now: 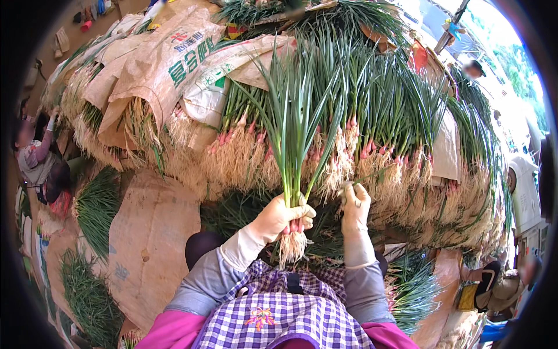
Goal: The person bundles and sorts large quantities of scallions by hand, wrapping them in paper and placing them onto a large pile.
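Note:
My left hand point(285, 216), in a pale glove, is wrapped round a bunch of green garlic point(295, 134) just above its pink bulbs. The long leaves fan upward, and the pale roots point(292, 247) hang below my fist. To the right of the bunch, my gloved right hand point(354, 205) is raised with its fingers closed. Something thin seems to be between those fingertips, too small to make out. Just beyond both hands runs a long heap of green garlic point(383, 116), with bulbs and shaggy roots facing me.
Woven sacks point(168, 70) cover the heap's left part. A brown sack point(151, 244) lies on the ground at left, beside loose piles of greens point(90, 291). More garlic point(412, 291) lies at my right. People sit at far left point(43, 154) and far right point(505, 291); a white vehicle point(526, 186) stands beyond.

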### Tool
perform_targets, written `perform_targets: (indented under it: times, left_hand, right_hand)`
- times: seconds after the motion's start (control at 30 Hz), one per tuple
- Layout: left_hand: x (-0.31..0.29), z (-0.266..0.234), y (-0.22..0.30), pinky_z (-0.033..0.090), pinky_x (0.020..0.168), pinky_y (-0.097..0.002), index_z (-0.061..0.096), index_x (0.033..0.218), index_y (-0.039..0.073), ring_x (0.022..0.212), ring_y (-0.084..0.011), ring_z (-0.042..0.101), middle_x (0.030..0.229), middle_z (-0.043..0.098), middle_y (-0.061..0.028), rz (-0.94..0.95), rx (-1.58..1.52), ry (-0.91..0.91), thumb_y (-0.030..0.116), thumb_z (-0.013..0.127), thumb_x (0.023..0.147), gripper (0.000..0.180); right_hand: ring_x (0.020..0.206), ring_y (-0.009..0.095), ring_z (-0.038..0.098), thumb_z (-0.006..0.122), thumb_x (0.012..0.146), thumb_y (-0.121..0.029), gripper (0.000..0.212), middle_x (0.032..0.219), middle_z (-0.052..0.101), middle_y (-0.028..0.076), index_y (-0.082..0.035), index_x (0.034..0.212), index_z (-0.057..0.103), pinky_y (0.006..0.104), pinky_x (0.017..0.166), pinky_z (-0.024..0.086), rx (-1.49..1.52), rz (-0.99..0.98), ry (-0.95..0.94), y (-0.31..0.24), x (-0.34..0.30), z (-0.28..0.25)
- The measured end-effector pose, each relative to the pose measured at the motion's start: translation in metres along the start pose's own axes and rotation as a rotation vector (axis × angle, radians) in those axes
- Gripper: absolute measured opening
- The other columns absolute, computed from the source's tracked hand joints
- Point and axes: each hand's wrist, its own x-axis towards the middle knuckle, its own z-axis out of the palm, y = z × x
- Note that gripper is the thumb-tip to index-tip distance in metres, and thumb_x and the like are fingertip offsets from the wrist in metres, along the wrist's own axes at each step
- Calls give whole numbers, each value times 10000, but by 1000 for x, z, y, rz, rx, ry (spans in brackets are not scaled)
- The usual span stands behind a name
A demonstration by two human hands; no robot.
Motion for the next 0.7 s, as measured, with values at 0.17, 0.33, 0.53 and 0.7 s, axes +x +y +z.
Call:
perform_targets:
  times: [0.17, 0.33, 0.53, 0.7]
  left_hand:
    - [-8, 3, 24, 572, 764, -387, 554, 1047, -47, 707, -183, 631, 798, 616, -103, -83, -143, 170, 98, 490, 934, 194]
    - [-31, -12, 59, 454, 462, -273, 509, 947, 75, 495, -99, 506, 695, 536, -30, 231, -426, -66, 68, 576, 873, 100]
    - [-1, -22, 56, 432, 434, -285, 489, 927, 72, 545, -148, 543, 786, 573, -78, 298, -457, -191, 72, 653, 834, 188]
    - [16, -27, 26, 501, 569, -295, 484, 1002, 74, 615, -124, 569, 939, 613, -95, 197, -383, -179, 124, 641, 861, 217]
  right_hand:
    - [707, 300, 630, 645, 822, -212, 189, 670, 600, 165, -36, 883, 673, 365, 664, 513, -865, -511, -600, -7, -7, -26]
    - [1025, 379, 531, 675, 767, -150, 414, 1102, 570, 239, 7, 1129, 548, 423, 859, 445, -777, -902, 212, -65, 46, 34]
    - [917, 278, 617, 539, 916, -309, 541, 1173, 534, 212, -80, 1368, 349, 355, 681, 548, -1307, -301, 174, -68, 130, 72]
    - [487, 60, 450, 449, 930, -89, 265, 754, 606, 52, 23, 1131, 580, 221, 404, 377, -592, -391, 391, -72, 176, -49]
